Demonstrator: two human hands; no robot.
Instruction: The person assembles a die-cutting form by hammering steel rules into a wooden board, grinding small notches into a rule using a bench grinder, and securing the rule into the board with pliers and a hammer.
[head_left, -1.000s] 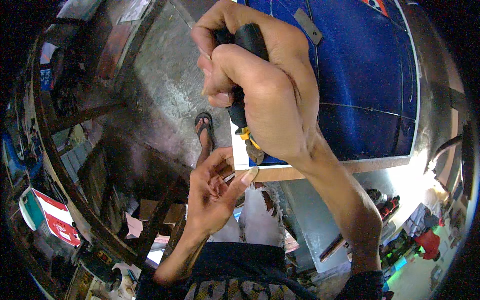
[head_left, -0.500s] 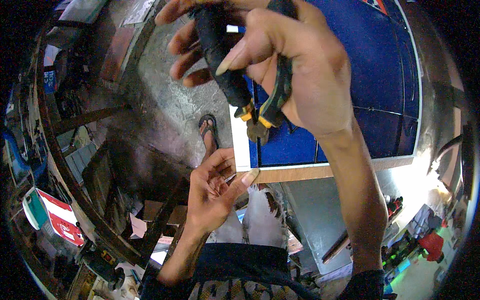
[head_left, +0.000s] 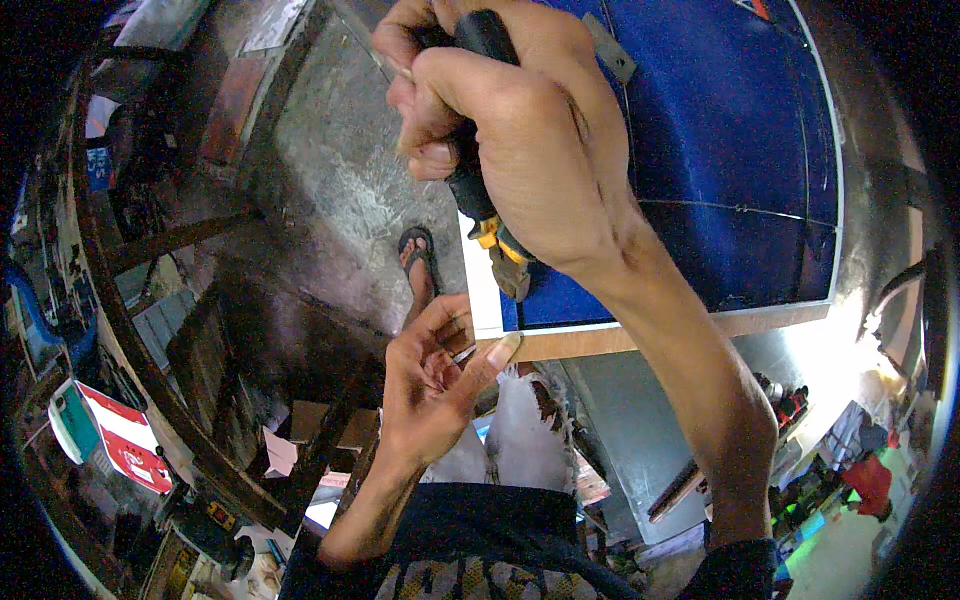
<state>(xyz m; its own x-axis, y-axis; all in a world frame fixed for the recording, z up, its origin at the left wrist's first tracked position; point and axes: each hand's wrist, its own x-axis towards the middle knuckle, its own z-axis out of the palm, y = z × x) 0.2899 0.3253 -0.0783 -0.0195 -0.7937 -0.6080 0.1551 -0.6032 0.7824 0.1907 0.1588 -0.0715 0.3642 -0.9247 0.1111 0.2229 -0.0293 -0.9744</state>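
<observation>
My right hand (head_left: pixel 540 140) is wrapped round the black and yellow handles of a pair of pliers (head_left: pixel 512 275). The jaws point down at the near left corner of a dark blue panel (head_left: pixel 740 150), over the dark line beside its white edge strip (head_left: pixel 483 290); whether they touch it I cannot tell. At that same corner my left hand (head_left: pixel 425 385) pinches the panel's edge, its thumb on the wooden side (head_left: pixel 600 343) and the fingers partly hidden under it.
A small grey metal plate (head_left: pixel 610 50) lies on the panel's far part. Below and right stands a grey metal sheet (head_left: pixel 640 430). At left are dark wooden beams (head_left: pixel 180 240) and a red and white box (head_left: pixel 125 440). My sandalled foot (head_left: pixel 415 250) rests on the concrete floor (head_left: pixel 340 160).
My right hand has closed round the plier handles, which were spread with loose fingers before. The jaws have tipped slightly lower. My left hand stays at the corner.
</observation>
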